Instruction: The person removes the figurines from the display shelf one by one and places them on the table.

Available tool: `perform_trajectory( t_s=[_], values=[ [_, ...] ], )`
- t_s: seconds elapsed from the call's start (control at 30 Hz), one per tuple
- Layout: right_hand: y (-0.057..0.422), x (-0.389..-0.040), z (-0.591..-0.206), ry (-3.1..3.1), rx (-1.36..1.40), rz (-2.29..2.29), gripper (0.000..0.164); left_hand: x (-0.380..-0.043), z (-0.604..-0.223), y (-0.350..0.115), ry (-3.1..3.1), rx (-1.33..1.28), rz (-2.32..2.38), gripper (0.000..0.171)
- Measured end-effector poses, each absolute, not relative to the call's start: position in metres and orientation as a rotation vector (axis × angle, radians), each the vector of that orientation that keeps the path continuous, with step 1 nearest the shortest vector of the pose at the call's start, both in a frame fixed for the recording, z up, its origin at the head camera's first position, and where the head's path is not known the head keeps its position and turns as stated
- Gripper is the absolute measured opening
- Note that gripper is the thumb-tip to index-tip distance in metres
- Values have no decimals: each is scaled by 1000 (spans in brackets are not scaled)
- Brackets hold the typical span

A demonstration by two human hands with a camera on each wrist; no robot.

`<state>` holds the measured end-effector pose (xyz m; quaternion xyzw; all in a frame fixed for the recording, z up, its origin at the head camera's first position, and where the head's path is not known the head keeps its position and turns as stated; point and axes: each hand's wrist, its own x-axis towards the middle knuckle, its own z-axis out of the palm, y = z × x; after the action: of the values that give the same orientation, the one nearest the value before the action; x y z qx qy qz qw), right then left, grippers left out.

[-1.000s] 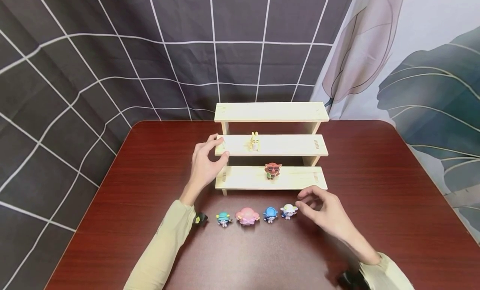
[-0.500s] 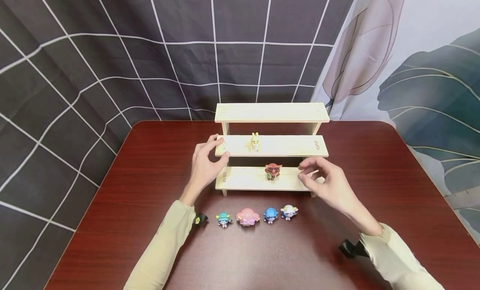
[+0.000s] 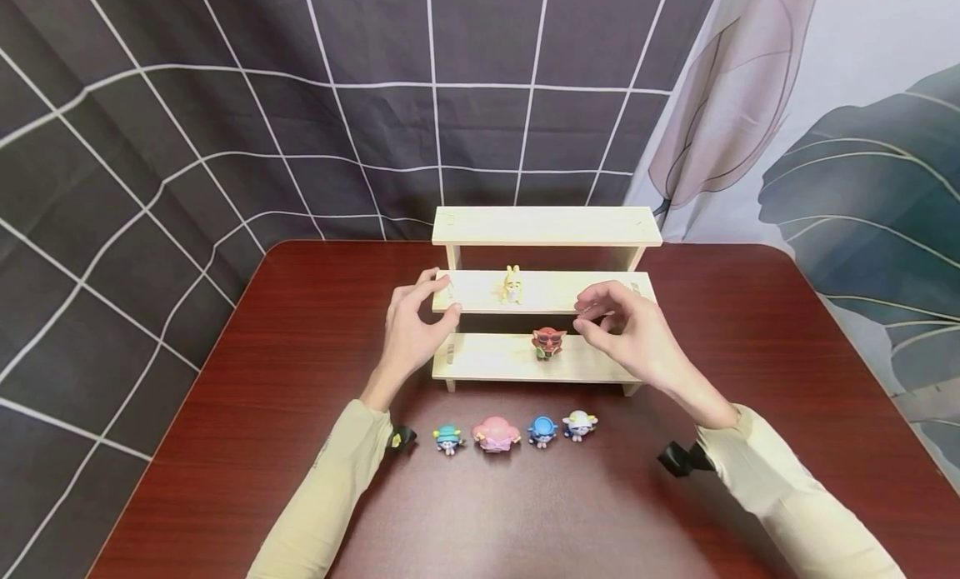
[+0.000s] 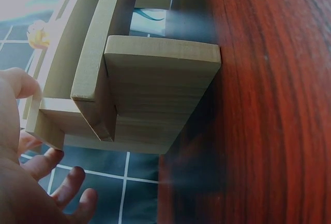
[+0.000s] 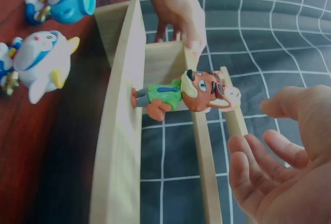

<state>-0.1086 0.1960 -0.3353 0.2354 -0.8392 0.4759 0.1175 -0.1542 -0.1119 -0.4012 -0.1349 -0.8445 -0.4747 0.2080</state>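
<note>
Left hand (image 3: 408, 319) grips pale wooden three-tier rack (image 3: 547, 226); right hand (image 3: 636, 336), half-curled and empty near red-brown toy fox (image 3: 548, 341), apparently arranges, next needing gentle pinch.

Your right hand (image 3: 636, 336) leaves the white figurine (image 3: 580, 426) and rises up and inward to the wooden rack (image 3: 547, 226), its fingertips now near the fox figurine (image 3: 548, 343).
</note>
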Motion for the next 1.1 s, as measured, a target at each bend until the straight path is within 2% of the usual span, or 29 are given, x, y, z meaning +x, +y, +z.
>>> perform_trajectory(
  t_s=[0.33, 1.1],
  values=[
    [186, -126, -329, -2481, 699, 1386, 23, -154, -401, -112, -2369, -365, -1329, 43],
    [167, -160, -328, -2577, 765, 1447, 31, -154, -401, -112, -2385, -346, -1339, 44]
  ],
)
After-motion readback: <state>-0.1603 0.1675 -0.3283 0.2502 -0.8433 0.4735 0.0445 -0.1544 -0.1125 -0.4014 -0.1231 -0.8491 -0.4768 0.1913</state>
